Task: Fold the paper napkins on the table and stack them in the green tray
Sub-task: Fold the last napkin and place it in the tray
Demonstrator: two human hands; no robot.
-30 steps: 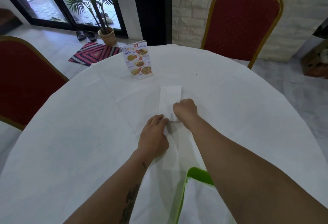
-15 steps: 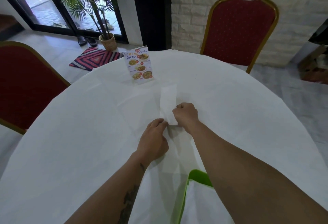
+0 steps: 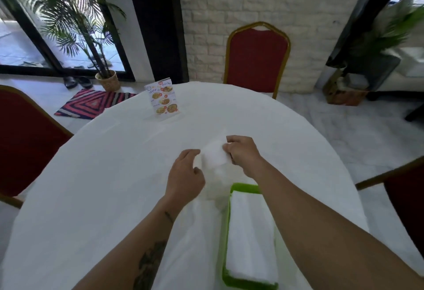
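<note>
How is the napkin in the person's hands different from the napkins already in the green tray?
The napkin in hand is a single piece, pinched by the right hand beyond the tray; the tray napkins lie untouched inside it. The held one looks short and squarish; the tray ones form a long, flat stack. The left hand is beside the held one. Both are plain white paper.

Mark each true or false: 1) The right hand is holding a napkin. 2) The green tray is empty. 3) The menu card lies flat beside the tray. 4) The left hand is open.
1) True: the right hand pinches the napkin.
2) False: the green tray already holds a stack of folded napkins.
3) False: the menu card stands upright at the table's far side.
4) True: the left hand is open beside the napkin.
</note>
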